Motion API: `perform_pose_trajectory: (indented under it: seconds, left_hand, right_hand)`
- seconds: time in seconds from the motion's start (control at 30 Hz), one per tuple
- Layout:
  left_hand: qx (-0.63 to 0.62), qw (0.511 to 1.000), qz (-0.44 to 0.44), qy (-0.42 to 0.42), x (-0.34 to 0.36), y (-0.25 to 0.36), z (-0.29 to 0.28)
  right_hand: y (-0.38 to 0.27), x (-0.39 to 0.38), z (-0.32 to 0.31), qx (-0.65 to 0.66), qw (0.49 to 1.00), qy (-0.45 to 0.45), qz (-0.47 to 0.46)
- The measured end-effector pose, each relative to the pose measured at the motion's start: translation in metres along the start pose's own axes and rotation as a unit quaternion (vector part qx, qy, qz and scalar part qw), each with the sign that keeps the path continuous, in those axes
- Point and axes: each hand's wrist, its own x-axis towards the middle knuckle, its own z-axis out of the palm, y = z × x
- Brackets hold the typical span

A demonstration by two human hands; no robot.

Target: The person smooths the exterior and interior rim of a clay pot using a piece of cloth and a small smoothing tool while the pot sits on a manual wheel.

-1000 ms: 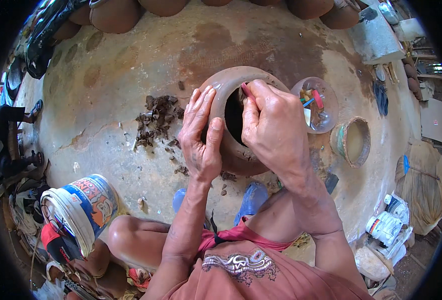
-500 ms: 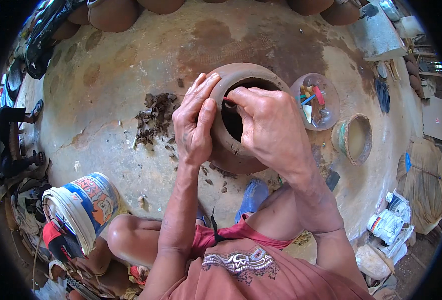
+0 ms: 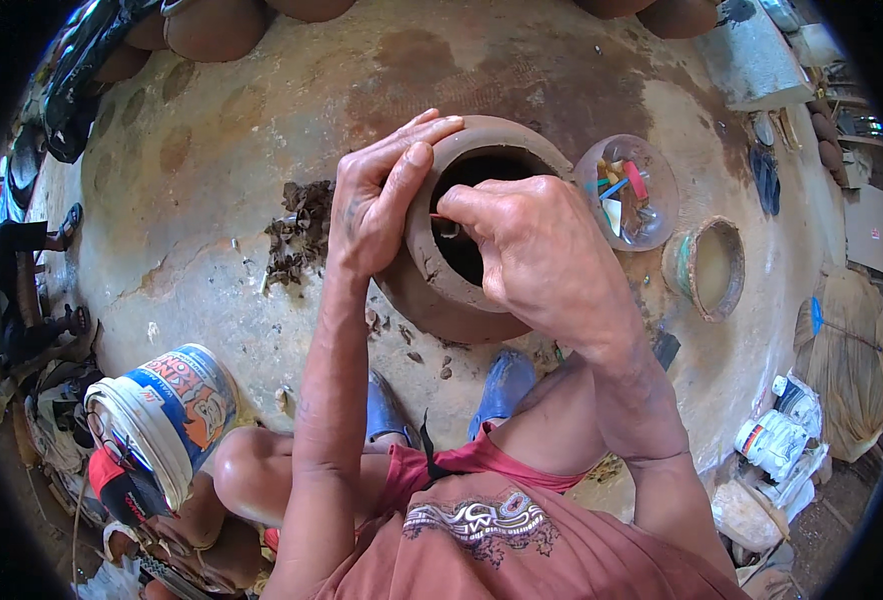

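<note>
Under the left hand (image 3: 387, 195) and right hand (image 3: 542, 240), it's the floor (image 3: 212, 180) doing all the carrying, stained dark just beyond them! Squarely beneath sits the clay pot (image 3: 412, 298). Left of the hands, a heap of dark scraps (image 3: 300, 225) (a crumbly mess, that one). Over to their right, a clear bowl (image 3: 665, 172), then a round tub (image 3: 676, 268); nearer the body, blue shoes (image 3: 502, 388); far beyond, rounded pots (image 3: 217, 30).
</note>
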Motion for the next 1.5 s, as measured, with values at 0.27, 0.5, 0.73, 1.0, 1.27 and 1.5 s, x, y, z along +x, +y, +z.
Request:
perform_pose_trajectory:
  seconds: [0.27,0.5,0.73,1.0,1.27,1.5]
  left_hand:
    - [-0.07,0.993,-0.056,-0.074,0.027,-0.003,-0.003]
    - [0.011,0.998,-0.055,-0.041,0.042,-0.005,-0.005]
    - [0.029,0.983,-0.027,0.18,0.005,-0.001,-0.005]
    - [0.147,0.962,-0.058,0.222,-0.083,0.036,0.048]
    - [0.148,0.966,-0.056,0.205,-0.079,0.03,0.052]
    - [0.144,0.969,-0.039,0.194,-0.073,0.029,0.048]
  right_hand:
    - [0.007,-0.003,-0.001,0.025,0.999,-0.016,-0.031]
    - [0.013,-0.006,-0.011,0.021,0.997,-0.07,-0.036]
    - [0.011,-0.002,-0.015,0.023,0.999,0.02,0.019]
    - [0.008,0.005,0.002,0.017,0.987,0.139,0.085]
    - [0.005,0.005,0.012,-0.007,0.99,0.136,0.043]
    - [0.0,0.001,0.006,0.007,0.996,0.084,0.031]
